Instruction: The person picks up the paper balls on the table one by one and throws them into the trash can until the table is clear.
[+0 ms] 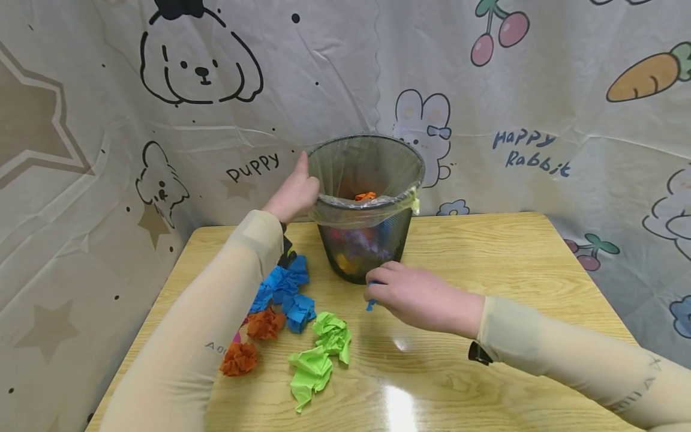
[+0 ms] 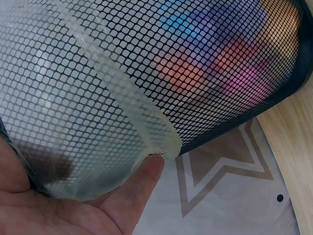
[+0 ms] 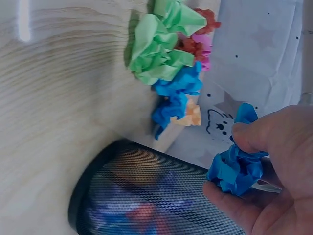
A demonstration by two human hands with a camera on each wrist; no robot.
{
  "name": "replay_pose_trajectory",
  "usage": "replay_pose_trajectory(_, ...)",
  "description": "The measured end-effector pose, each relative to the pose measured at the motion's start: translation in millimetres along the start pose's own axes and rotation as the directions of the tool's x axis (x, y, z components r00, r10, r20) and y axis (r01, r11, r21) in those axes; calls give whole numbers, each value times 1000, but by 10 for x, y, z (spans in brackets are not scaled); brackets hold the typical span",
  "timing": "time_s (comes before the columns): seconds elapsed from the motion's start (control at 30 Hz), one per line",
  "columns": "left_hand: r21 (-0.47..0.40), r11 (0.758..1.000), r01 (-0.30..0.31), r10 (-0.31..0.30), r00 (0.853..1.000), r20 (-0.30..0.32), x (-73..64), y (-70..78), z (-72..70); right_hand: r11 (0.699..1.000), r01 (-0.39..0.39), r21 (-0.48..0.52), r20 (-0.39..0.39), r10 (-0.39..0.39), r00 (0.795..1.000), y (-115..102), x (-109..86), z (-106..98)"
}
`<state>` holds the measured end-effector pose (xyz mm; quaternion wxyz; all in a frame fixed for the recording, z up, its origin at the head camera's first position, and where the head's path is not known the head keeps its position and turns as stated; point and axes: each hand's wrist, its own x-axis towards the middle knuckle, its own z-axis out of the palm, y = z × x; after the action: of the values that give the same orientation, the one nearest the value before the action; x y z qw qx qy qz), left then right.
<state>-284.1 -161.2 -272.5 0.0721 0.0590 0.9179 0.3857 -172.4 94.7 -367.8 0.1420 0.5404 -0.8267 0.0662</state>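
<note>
A black mesh wastebasket [image 1: 360, 240] stands upright near the table's back edge, lined with a clear plastic bag folded over its rim. My left hand [image 1: 296, 191] holds the rim on its left side, one finger along the outer mesh in the left wrist view. In my right hand [image 1: 410, 297], thumb and fingers pinch a blue crumpled paper ball [image 3: 237, 169] in front of the basket. Left of that hand lie two green crumpled papers [image 1: 332, 336]. Blue crumpled papers [image 1: 299, 312] and orange-brown ones [image 1: 239, 360] lie beyond, partly hidden by my left arm.
Through the mesh show several coloured paper balls [image 2: 183, 71] at the bottom of the basket. An orange one [image 1: 365, 195] is seen inside, below the rim. The wooden table [image 1: 486, 258] reaches back to a printed cloth [image 1: 345, 66] hanging behind it.
</note>
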Motion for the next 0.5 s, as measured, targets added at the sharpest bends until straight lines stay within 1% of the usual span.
replay_pose_trajectory(0.1,1,1000,-2,2,1000,-5,5,-3,1,1000,17,4,-23,-17,1000,1,11,-82)
replay_pose_trajectory(0.2,-6,1000,-3,3,1000,-9,10,-4,3,999,35,33,-69,-33,997,20,32,-177)
replay_pose_trajectory(0.33,-11,1000,-4,4,1000,-8,13,-2,2,997,43,61,-123,-35,992,57,63,-308)
replay_pose_trajectory(0.5,-5,1000,-3,3,1000,-6,16,-11,-3,997,52,53,-149,-44,988,95,113,-457)
